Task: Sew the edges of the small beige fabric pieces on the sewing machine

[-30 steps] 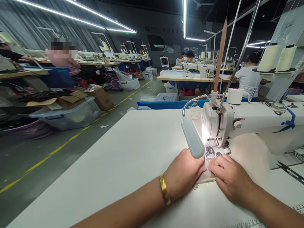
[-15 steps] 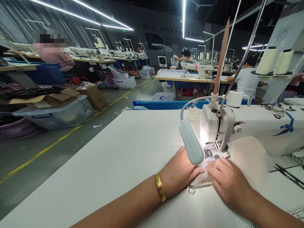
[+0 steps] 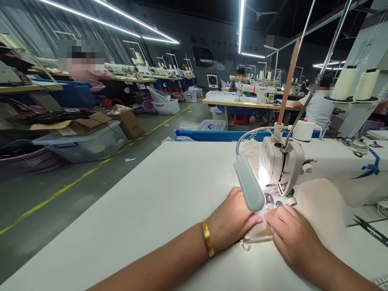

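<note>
A white sewing machine (image 3: 273, 161) stands on the white table (image 3: 145, 194), its lamp lit beside the needle area. Just in front of the needle lies a piece of sheer, pale fabric (image 3: 257, 232) with a lace-like edge. My left hand (image 3: 232, 220), below a gold bracelet, rests on its left side; the grey-green lamp head (image 3: 250, 184) hides most of the fingers. On the right side of the fabric, my right hand (image 3: 292, 232) has its fingers bent together, pressing or pinching the cloth. More cream lace (image 3: 251, 149) lies behind the lamp.
Black thread snips (image 3: 371, 230) lie at the right, with a ruler (image 3: 380, 281) at the lower right corner. Thread cones (image 3: 345, 84) stand behind the machine. Beyond the table are a blue cloth trough (image 3: 209, 136), plastic boxes and several people seated at machines.
The whole view has shifted slightly, so the scene sits a little further right. Both hands stay on the fabric in nearly the same pose.
</note>
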The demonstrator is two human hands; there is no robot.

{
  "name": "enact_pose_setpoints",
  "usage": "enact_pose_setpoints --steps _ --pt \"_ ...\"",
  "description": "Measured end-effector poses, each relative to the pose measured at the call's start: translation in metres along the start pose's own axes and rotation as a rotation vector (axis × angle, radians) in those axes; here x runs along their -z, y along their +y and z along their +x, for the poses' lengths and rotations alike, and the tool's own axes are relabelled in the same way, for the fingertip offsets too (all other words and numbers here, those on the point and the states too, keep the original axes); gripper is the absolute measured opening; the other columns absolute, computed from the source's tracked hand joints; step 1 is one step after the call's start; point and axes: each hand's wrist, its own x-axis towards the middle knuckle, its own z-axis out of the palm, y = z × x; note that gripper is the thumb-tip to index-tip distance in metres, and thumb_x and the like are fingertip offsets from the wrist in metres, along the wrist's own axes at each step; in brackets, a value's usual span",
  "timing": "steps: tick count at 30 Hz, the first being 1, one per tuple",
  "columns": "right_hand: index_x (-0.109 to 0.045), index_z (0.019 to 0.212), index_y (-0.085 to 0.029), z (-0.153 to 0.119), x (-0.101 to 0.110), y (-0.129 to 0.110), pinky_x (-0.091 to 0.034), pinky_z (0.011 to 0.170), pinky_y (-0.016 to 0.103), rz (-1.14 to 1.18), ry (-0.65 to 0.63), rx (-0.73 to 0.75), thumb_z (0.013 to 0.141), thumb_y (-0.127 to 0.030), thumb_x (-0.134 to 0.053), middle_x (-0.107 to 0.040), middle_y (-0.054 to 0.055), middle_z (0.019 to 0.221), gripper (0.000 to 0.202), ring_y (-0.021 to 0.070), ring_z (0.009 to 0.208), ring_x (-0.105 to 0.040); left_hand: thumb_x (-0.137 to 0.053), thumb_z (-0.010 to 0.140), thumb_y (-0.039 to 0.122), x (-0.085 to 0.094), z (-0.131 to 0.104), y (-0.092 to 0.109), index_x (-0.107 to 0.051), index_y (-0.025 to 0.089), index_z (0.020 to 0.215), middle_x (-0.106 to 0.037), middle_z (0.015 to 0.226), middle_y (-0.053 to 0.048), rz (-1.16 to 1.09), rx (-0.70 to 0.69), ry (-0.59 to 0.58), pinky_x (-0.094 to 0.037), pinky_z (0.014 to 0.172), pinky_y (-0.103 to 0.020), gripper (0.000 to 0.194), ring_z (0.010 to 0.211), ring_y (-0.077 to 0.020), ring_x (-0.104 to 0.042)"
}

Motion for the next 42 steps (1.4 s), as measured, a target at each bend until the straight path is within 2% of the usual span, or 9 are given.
enact_pose_setpoints --steps 12,19,32,42 --pt "-0.067 0.108 -0.017 0.0017 -0.0018 0.0005 -0.03 0.062 0.031 -0.039 0.09 0.054 0.093 -0.002 -0.043 -0.056 0.003 0.077 0.032 0.0209 0.069 -0.043 -0.069 0.096 0.029 -0.0029 -0.0009 -0.0033 -0.066 0.02 0.1 -0.073 0.114 -0.007 0.061 -0.037 0.028 -0.048 0.098 -0.046 0.01 0.107 -0.0294 -0.066" --pt "-0.065 0.109 -0.018 0.0006 -0.0015 0.0002 -0.032 0.063 0.031 -0.051 0.073 0.059 0.091 -0.001 -0.043 -0.059 0.004 0.08 0.034 0.0212 0.07 -0.046 -0.066 0.098 0.031 -0.0043 -0.0016 -0.004 -0.067 0.02 0.1 -0.073 0.115 -0.008 0.076 -0.038 0.033 -0.047 0.098 -0.046 0.011 0.107 -0.029 -0.066" --pt "-0.067 0.104 -0.016 0.0038 -0.0009 -0.0031 -0.037 0.065 0.031 -0.103 0.127 0.101 0.086 0.003 -0.041 -0.065 0.005 0.081 0.036 0.0212 0.071 -0.051 -0.067 0.096 0.028 -0.0037 -0.0008 -0.0022 -0.066 0.02 0.099 -0.073 0.115 -0.007 0.071 -0.037 0.041 -0.048 0.097 -0.046 0.008 0.107 -0.0288 -0.067" --pt "-0.067 0.104 -0.015 0.0007 -0.0053 -0.0006 -0.034 0.06 0.03 -0.227 0.125 0.145 0.082 0.003 -0.045 -0.06 0.001 0.067 0.036 0.0188 0.061 -0.048 -0.063 0.098 0.029 -0.0026 -0.0007 -0.0026 -0.066 0.02 0.108 -0.073 0.118 -0.008 0.026 -0.016 0.028 -0.046 0.103 -0.049 0.014 0.111 -0.0296 -0.066"
